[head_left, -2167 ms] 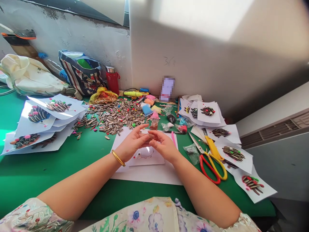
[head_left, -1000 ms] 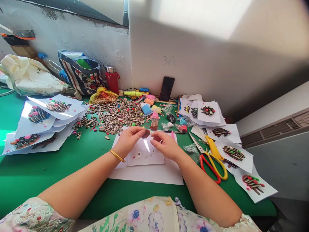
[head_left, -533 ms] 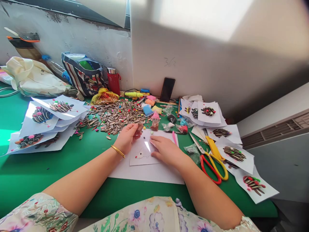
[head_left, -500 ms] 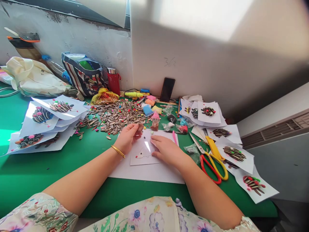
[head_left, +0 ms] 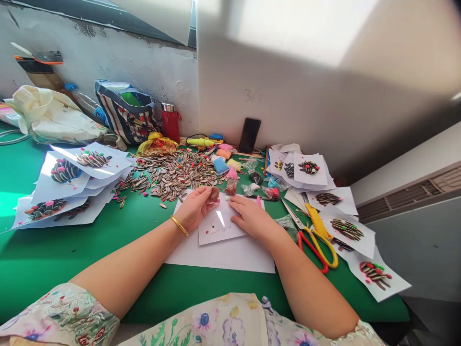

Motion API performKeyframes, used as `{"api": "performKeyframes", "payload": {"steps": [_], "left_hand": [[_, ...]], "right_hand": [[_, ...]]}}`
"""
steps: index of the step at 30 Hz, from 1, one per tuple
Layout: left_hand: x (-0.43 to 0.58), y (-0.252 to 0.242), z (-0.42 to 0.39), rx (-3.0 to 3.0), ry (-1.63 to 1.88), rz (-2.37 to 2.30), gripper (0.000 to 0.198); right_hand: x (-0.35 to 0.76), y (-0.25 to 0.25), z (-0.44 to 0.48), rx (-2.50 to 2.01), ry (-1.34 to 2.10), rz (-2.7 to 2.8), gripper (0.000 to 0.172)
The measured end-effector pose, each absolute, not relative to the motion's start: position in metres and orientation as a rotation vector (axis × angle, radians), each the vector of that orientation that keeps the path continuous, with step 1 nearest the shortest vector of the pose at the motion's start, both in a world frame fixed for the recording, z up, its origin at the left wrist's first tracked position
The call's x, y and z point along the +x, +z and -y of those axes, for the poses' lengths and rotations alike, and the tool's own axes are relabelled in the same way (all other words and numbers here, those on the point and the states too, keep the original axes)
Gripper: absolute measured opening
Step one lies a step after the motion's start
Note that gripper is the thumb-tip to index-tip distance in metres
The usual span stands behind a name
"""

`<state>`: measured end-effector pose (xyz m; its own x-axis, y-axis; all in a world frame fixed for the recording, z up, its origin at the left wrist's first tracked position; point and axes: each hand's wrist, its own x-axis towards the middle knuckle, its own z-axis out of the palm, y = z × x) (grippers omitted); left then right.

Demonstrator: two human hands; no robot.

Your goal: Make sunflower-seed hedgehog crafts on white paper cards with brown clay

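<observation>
A small card [head_left: 225,237] with a hedgehog outline lies on a larger white sheet [head_left: 230,259]; the drawing has a red nose and a dark eye. My left hand [head_left: 196,207], wearing a gold bangle, pinches a brown lump of what looks like modelling clay [head_left: 215,193] above the card's upper left. Flat over the card's right side rests my right hand [head_left: 254,217], fingers stretched out, covering part of the drawing. A tiny pale ball [head_left: 227,198] sits by its fingertips, and a pink stick-like piece [head_left: 258,201] shows just behind it.
Beyond my hands spreads a pile of striped sunflower seeds [head_left: 180,170]. Bagged coloured clay [head_left: 232,180] lies behind the card. Scissors [head_left: 317,245] and a yellow cutter [head_left: 317,220] are to the right. Finished seed hedgehog cards [head_left: 93,182] are stacked left, others [head_left: 355,230] right. A phone [head_left: 249,135] leans on the wall.
The card has turned slightly and shifted right on the sheet. My left hand has moved a little right with the brown lump; my right hand remains over the card.
</observation>
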<state>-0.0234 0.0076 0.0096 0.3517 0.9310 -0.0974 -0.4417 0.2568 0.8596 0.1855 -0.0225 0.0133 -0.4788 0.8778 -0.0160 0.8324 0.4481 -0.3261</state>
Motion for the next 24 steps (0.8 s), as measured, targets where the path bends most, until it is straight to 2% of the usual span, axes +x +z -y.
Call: {"api": "performKeyframes", "payload": {"steps": [9,14,19,24], "left_hand": [[-0.026,0.005,-0.011,0.879,1.12,-0.75,0.037],[-0.026,0.0,-0.012,0.919,1.057,-0.738,0.036],[-0.025,0.0,-0.012,0.893,1.041,-0.806,0.038],[-0.024,0.0,-0.012,0.892,1.049,-0.813,0.04]], "right_hand": [[0.186,0.01,0.025,-1.599,0.362,2.578,0.052],[0.182,0.007,0.024,-1.601,0.281,2.531,0.044],[0.179,0.002,0.023,-1.648,0.239,2.469,0.049],[0.179,-0.001,0.022,-1.672,0.21,2.478,0.041]]}}
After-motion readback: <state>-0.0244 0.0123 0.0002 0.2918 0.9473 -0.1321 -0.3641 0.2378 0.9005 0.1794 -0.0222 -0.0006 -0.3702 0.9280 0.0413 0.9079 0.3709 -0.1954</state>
